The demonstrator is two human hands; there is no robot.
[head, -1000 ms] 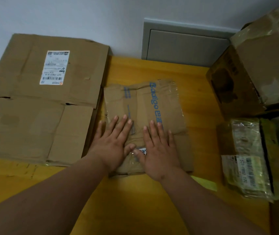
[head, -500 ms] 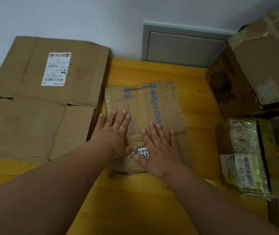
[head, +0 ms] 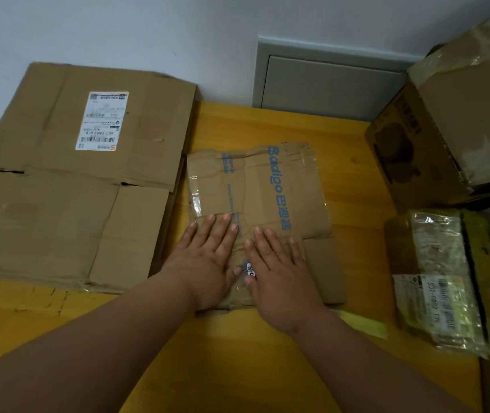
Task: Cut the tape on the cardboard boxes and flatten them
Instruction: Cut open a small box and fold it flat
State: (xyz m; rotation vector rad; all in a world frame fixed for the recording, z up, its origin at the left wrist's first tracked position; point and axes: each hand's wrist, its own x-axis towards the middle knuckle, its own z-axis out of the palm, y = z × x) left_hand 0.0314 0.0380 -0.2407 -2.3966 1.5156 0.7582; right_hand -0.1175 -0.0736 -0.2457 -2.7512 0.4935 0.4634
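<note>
A small flattened cardboard box (head: 267, 189) with blue print and clear tape lies in the middle of the yellow wooden table (head: 237, 368). My left hand (head: 205, 260) and my right hand (head: 279, 278) lie side by side on its near half, fingers straight and palms pressing down. A white barcode sticker (head: 250, 269) shows between the two hands. A large flattened box (head: 59, 204) with a white shipping label lies flat to the left, its edge touching the small one.
At the right stands an unflattened brown box (head: 452, 138) wrapped in tape, and in front of it a smaller taped package (head: 440, 278) with a label. A yellow strip (head: 363, 324) lies near my right wrist. A grey wall panel (head: 327, 81) sits behind the table.
My left hand has slid slightly to the right on the small box, closing toward my right hand. The box stays flat in place.
</note>
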